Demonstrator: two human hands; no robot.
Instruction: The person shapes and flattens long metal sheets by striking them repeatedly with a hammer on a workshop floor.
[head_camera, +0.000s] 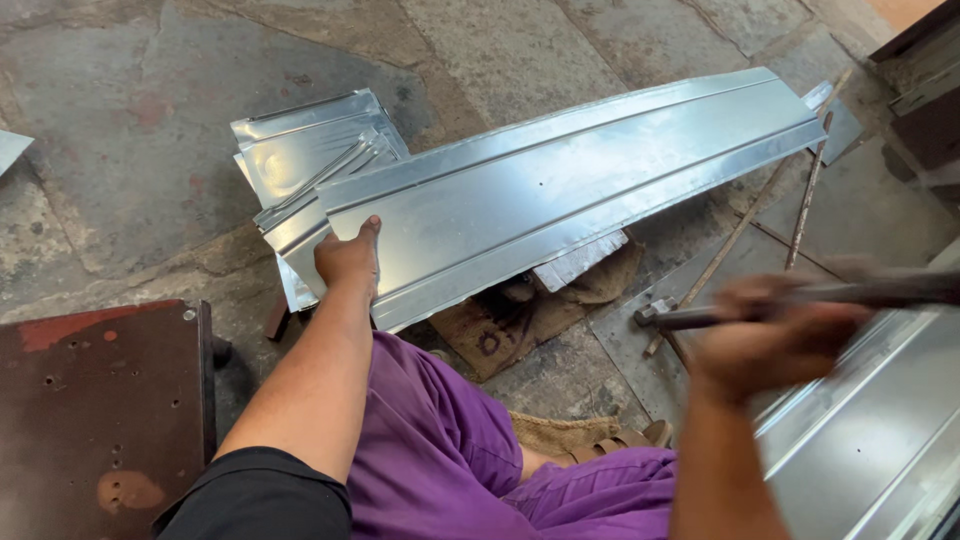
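The folded sheet (560, 190) is a long galvanised panel with raised edges, lying across the stone floor (130, 150) and running away to the upper right from the left hand (350, 258). The left hand presses flat on the sheet's near end, fingers together, thumb at the edge, clamped on nothing. Under that end lies a stack of smaller sheets (300, 150). Below the sheet's middle sits a block on sacking (500, 335).

The right hand (775, 335) is closed around a dark hammer (800, 295), held level and blurred, well to the right of the sheet and apart from it. Beyond it two thin rods (805, 195) lean at the sheet's far end. Under the right forearm lies another panel (870, 440). A rust-brown metal stand (100, 400) sits left of the left arm.

Risk, as a judgement: the sheet is held at one end only, so a blow could make it slip or spring. The left thumb lies on a cut edge; a shift could cut it. A mis-aimed blow near the left hand could strike fingers.
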